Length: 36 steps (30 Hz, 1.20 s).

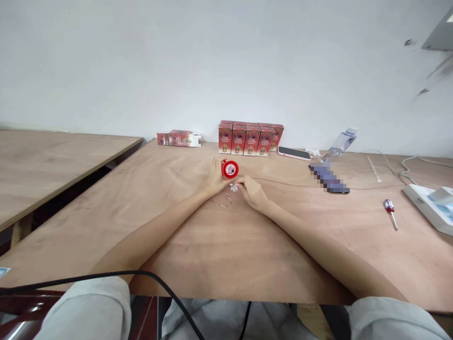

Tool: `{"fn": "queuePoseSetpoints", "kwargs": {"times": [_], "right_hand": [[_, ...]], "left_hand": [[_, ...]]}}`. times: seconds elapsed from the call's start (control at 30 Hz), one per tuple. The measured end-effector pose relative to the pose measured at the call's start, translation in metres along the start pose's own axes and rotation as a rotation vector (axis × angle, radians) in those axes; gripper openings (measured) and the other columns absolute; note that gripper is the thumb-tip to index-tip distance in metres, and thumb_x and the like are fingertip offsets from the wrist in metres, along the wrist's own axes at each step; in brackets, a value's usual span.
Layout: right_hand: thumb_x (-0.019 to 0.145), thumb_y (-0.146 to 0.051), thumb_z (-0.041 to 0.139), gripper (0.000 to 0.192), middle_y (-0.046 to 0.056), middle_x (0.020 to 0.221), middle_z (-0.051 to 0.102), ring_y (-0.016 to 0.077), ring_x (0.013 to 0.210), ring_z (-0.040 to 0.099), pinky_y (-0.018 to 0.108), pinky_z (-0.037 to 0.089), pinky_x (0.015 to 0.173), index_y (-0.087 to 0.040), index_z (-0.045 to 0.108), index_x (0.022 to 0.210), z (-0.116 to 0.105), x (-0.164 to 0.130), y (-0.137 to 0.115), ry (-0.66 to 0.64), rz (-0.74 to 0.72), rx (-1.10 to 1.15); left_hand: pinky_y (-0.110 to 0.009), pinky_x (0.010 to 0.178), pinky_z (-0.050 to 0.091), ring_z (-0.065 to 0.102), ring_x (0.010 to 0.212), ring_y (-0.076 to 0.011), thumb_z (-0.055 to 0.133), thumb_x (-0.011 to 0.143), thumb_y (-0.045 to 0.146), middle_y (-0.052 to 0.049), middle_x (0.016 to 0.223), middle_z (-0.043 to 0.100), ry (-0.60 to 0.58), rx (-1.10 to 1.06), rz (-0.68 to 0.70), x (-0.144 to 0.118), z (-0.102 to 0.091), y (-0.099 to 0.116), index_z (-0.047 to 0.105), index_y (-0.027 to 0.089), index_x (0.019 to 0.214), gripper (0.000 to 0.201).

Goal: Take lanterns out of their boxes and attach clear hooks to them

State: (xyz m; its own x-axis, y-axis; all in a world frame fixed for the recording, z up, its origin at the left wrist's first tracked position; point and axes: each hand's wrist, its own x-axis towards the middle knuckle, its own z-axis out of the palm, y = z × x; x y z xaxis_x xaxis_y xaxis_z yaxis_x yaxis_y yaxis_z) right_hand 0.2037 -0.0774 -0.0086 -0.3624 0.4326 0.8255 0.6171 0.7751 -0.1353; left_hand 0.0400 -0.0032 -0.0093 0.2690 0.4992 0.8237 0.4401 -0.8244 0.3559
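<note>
My left hand [213, 175] is wrapped round a small red round item [230, 169], whose near end carries a pale disc with dark print; its full shape is hidden by the angle. Close on its right, my right hand [250, 190] has thumb and forefinger pinched together just above the table. Whatever lies between those fingertips is too small to make out. Beneath them are small white pieces [234, 188], at or near the fingertips. Thin bent metal wires [222, 205] lie on the wood a little nearer to me.
Red printed boxes [246, 139] stand in rows by the wall, with an opened red box [179, 138] lying to their left. Rightward are a white-edged phone [294, 153], a tilted bottle [340, 144], a pixelated dark phone [329, 178], a screwdriver [390, 211] and a power strip [430, 205].
</note>
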Motion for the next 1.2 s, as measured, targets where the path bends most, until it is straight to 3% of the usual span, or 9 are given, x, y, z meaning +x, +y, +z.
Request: {"fn": "queuePoseSetpoints", "kwargs": {"times": [0.17, 0.37, 0.5, 0.6, 0.73, 0.87, 1.03, 1.13, 1.2], "right_hand": [[0.093, -0.022, 0.041, 0.017, 0.007, 0.080, 0.066, 0.0158, 0.076, 0.060, 0.028, 0.050, 0.070, -0.019, 0.057, 0.088, 0.009, 0.008, 0.004, 0.112, -0.078, 0.044], [0.093, -0.024, 0.045, 0.020, 0.004, 0.085, 0.068, 0.0156, 0.080, 0.060, 0.030, 0.051, 0.074, -0.023, 0.062, 0.101, 0.016, 0.011, 0.013, 0.189, 0.057, 0.044], [0.092, -0.029, 0.046, 0.024, 0.005, 0.078, 0.065, 0.0179, 0.079, 0.056, 0.033, 0.048, 0.074, -0.023, 0.068, 0.085, 0.014, 0.012, 0.013, 0.170, 0.141, -0.019], [0.092, -0.032, 0.045, 0.026, 0.007, 0.081, 0.062, 0.0191, 0.079, 0.053, 0.036, 0.046, 0.074, -0.023, 0.068, 0.085, 0.013, 0.012, 0.013, 0.133, 0.226, -0.068], [0.093, -0.031, 0.042, 0.029, 0.009, 0.087, 0.061, 0.0201, 0.083, 0.052, 0.039, 0.041, 0.080, -0.023, 0.069, 0.088, 0.012, 0.011, 0.011, 0.030, 0.212, -0.095], [0.093, -0.031, 0.042, 0.028, 0.009, 0.103, 0.060, 0.0202, 0.088, 0.051, 0.038, 0.038, 0.081, -0.025, 0.066, 0.103, 0.008, 0.012, 0.005, -0.033, 0.176, -0.192], [0.092, -0.030, 0.038, 0.040, 0.012, 0.127, 0.048, 0.0239, 0.102, 0.048, 0.040, 0.034, 0.088, -0.023, 0.048, 0.130, 0.004, 0.013, -0.001, -0.072, 0.165, -0.258], [0.089, -0.026, 0.039, 0.033, 0.014, 0.114, 0.054, 0.0250, 0.100, 0.048, 0.040, 0.035, 0.086, -0.016, 0.056, 0.116, 0.005, 0.013, 0.001, 0.013, 0.275, -0.255], [0.086, -0.020, 0.042, 0.023, 0.011, 0.095, 0.059, 0.0243, 0.092, 0.049, 0.038, 0.036, 0.081, -0.016, 0.062, 0.097, 0.006, 0.012, 0.005, -0.044, 0.340, -0.260]], "left_hand": [[-0.047, 0.090, 0.045, 0.050, 0.103, -0.0261, 0.071, 0.068, 0.040, -0.011, 0.108, 0.048, -0.051, 0.003, 0.013, 0.000, 0.000, -0.001, 0.038, 0.019, 0.112, 0.058], [-0.049, 0.091, 0.044, 0.049, 0.104, -0.0268, 0.068, 0.073, 0.039, -0.012, 0.109, 0.047, -0.049, 0.014, -0.034, 0.000, -0.001, -0.001, 0.038, 0.018, 0.112, 0.053], [-0.049, 0.093, 0.043, 0.046, 0.109, -0.0280, 0.068, 0.074, 0.038, -0.012, 0.114, 0.044, -0.083, 0.053, 0.074, -0.001, 0.001, -0.003, 0.035, 0.018, 0.115, 0.057], [-0.048, 0.094, 0.044, 0.045, 0.112, -0.0287, 0.069, 0.073, 0.039, -0.012, 0.116, 0.042, -0.113, 0.073, 0.141, -0.002, 0.003, -0.003, 0.033, 0.019, 0.117, 0.060], [-0.046, 0.096, 0.043, 0.044, 0.116, -0.0283, 0.066, 0.075, 0.038, -0.012, 0.118, 0.041, -0.135, 0.080, 0.153, -0.003, 0.003, -0.002, 0.033, 0.019, 0.118, 0.058], [-0.046, 0.094, 0.043, 0.046, 0.110, -0.0267, 0.065, 0.076, 0.039, -0.010, 0.114, 0.043, -0.101, 0.061, 0.109, -0.002, 0.003, -0.003, 0.036, 0.019, 0.114, 0.052], [-0.044, 0.087, 0.045, 0.048, 0.100, -0.0241, 0.069, 0.073, 0.037, -0.008, 0.106, 0.046, -0.010, -0.014, 0.001, 0.001, 0.001, -0.002, 0.039, 0.018, 0.109, 0.051], [-0.044, 0.088, 0.044, 0.050, 0.101, -0.0240, 0.071, 0.069, 0.029, -0.006, 0.105, 0.048, 0.037, -0.043, -0.101, 0.002, 0.000, 0.000, 0.040, 0.019, 0.109, 0.052], [-0.043, 0.089, 0.044, 0.051, 0.102, -0.0240, 0.071, 0.066, 0.022, -0.006, 0.107, 0.049, 0.085, -0.057, -0.186, 0.001, 0.001, 0.000, 0.041, 0.020, 0.110, 0.054]]}}
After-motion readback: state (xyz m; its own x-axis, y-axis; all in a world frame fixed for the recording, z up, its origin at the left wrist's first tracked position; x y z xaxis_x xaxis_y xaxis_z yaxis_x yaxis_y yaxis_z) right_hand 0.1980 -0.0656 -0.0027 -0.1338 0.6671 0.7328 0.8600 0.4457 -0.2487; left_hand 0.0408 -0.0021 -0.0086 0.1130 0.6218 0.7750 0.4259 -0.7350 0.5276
